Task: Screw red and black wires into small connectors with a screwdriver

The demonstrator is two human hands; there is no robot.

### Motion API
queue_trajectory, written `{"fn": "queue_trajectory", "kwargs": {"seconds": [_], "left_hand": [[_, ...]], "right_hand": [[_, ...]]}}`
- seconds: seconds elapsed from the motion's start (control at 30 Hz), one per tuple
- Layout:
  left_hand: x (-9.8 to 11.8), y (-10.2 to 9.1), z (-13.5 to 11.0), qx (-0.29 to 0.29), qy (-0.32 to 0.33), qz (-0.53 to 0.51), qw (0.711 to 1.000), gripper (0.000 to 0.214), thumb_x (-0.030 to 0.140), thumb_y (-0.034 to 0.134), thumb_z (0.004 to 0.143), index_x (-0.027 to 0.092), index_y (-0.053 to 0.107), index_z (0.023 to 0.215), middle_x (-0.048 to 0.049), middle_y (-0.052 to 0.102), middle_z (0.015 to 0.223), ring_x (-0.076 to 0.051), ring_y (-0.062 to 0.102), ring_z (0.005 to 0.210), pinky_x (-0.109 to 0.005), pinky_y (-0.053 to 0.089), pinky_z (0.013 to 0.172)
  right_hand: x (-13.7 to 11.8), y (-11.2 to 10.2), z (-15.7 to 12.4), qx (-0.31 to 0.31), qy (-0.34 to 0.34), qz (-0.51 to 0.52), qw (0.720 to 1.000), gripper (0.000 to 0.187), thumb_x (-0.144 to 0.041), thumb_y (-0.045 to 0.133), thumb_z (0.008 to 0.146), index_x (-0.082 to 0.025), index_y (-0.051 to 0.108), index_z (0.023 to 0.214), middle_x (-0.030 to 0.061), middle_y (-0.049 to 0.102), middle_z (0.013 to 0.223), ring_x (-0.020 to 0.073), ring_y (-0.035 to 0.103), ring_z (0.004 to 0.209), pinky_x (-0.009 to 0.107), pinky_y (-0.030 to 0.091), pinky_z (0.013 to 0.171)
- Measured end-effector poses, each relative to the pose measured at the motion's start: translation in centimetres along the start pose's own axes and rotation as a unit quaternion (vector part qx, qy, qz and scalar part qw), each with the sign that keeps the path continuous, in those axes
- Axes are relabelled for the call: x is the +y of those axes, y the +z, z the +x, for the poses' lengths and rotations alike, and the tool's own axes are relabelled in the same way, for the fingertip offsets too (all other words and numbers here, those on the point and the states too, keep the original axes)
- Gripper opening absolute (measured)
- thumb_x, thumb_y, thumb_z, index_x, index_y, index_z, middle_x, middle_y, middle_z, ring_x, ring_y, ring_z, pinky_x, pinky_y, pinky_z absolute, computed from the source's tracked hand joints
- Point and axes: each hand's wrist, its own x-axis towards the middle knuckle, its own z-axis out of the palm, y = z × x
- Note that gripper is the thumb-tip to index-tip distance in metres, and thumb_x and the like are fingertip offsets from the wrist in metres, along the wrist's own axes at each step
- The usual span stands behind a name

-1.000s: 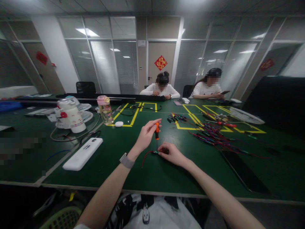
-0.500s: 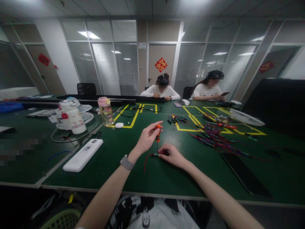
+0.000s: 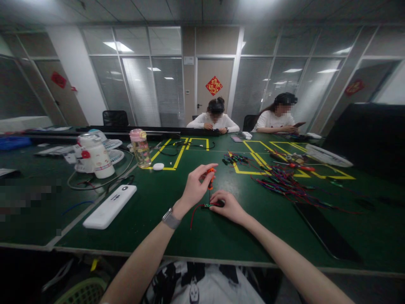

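Observation:
My left hand is closed round the orange and black handle of a screwdriver, which stands upright. The shaft runs down to a small green circuit board lying on the table. With thumb and fingers pinched, my right hand grips the right end of that board, hiding part of it. A red wire curves from the board's left end towards me. The exact contact of the screwdriver tip is too small to make out.
On the green table, a heap of wired circuit boards and a dark flat slab lie to the right. A white power bank, a cup and a pink-lidded bottle are left. Two people sit opposite.
My left hand has moved slightly down and its fingers have shifted round the screwdriver handle. The right hand and the circuit board have stayed almost in place.

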Motion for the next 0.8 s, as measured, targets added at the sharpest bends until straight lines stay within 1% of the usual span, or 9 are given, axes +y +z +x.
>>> {"fn": "queue_trajectory", "kwargs": {"seconds": [0.07,0.13,0.27,0.37,0.5,0.57,0.63,0.7,0.8], "left_hand": [[-0.05,0.23,-0.17,0.030,0.049,0.084,0.995,0.027,0.026,0.051,0.092,0.021,0.064,0.115,-0.0064,0.064,0.099,-0.015,0.063,0.084,-0.028,0.053,0.077],[-0.09,0.44,-0.23,0.033,0.070,0.109,0.991,0.028,0.024,0.051,0.092,0.022,0.063,0.117,-0.0064,0.064,0.101,-0.016,0.062,0.090,-0.030,0.052,0.082],[-0.37,0.67,0.01,-0.015,0.013,-0.028,0.999,0.035,0.023,0.045,0.094,0.023,0.055,0.128,-0.0088,0.061,0.117,-0.017,0.063,0.099,-0.030,0.055,0.083],[-0.59,0.56,0.21,-0.012,-0.022,-0.076,0.997,0.035,0.024,0.051,0.091,0.023,0.057,0.126,-0.0071,0.060,0.110,-0.015,0.064,0.090,-0.028,0.057,0.077],[-0.26,0.35,0.17,0.077,0.002,0.055,0.996,0.024,0.025,0.068,0.080,0.022,0.069,0.104,-0.0022,0.054,0.089,-0.013,0.058,0.078,-0.024,0.054,0.066],[0.02,0.35,0.10,0.086,0.020,0.091,0.992,0.023,0.026,0.068,0.080,0.023,0.069,0.103,-0.0021,0.054,0.088,-0.013,0.057,0.079,-0.025,0.053,0.070],[0.13,0.41,0.08,0.051,0.018,0.057,0.997,0.027,0.027,0.059,0.087,0.024,0.066,0.113,-0.0044,0.058,0.095,-0.015,0.059,0.086,-0.027,0.053,0.077],[-0.03,0.48,0.13,0.012,-0.010,-0.028,0.999,0.033,0.028,0.050,0.092,0.023,0.060,0.123,-0.0072,0.061,0.106,-0.016,0.061,0.092,-0.030,0.054,0.080],[-0.48,0.48,0.23,0.021,-0.047,-0.093,0.994,0.034,0.030,0.053,0.090,0.020,0.060,0.122,-0.0082,0.064,0.107,-0.017,0.064,0.088,-0.030,0.056,0.076]], "right_hand": [[-0.02,0.03,0.02,0.009,0.009,-0.003,1.000,0.007,-0.012,0.072,0.068,-0.018,0.070,0.072,0.0054,0.070,0.084,0.0176,0.063,0.078,0.030,0.050,0.073],[-0.01,0.05,0.06,0.017,0.018,-0.006,1.000,0.007,-0.012,0.071,0.069,-0.017,0.069,0.072,0.0051,0.070,0.083,0.0171,0.063,0.075,0.028,0.050,0.069],[0.07,0.08,0.12,0.016,0.016,-0.005,1.000,0.006,-0.012,0.071,0.069,-0.017,0.068,0.072,0.0053,0.070,0.083,0.0171,0.063,0.077,0.028,0.049,0.070],[0.11,0.09,0.14,0.014,0.016,-0.006,1.000,0.006,-0.012,0.071,0.069,-0.016,0.068,0.072,0.0053,0.070,0.084,0.0171,0.063,0.077,0.028,0.049,0.071],[0.08,0.07,0.14,0.014,0.015,-0.014,1.000,0.006,-0.012,0.071,0.069,-0.016,0.069,0.072,0.0054,0.070,0.083,0.0172,0.062,0.077,0.029,0.049,0.073],[0.07,0.05,0.13,0.014,0.013,-0.017,1.000,0.006,-0.012,0.071,0.069,-0.016,0.069,0.073,0.0057,0.070,0.084,0.0173,0.062,0.077,0.029,0.049,0.073],[0.07,0.04,0.13,0.013,0.010,-0.019,1.000,0.006,-0.012,0.071,0.070,-0.016,0.069,0.073,0.0057,0.070,0.084,0.0173,0.062,0.077,0.029,0.049,0.073],[0.09,0.05,0.12,0.013,0.006,-0.021,1.000,0.006,-0.013,0.071,0.070,-0.017,0.069,0.073,0.0052,0.070,0.084,0.0172,0.062,0.077,0.029,0.049,0.072],[0.14,0.08,0.10,0.012,0.004,-0.024,1.000,0.005,-0.013,0.070,0.071,-0.018,0.069,0.074,0.0047,0.069,0.084,0.0170,0.062,0.077,0.029,0.049,0.071]]}}
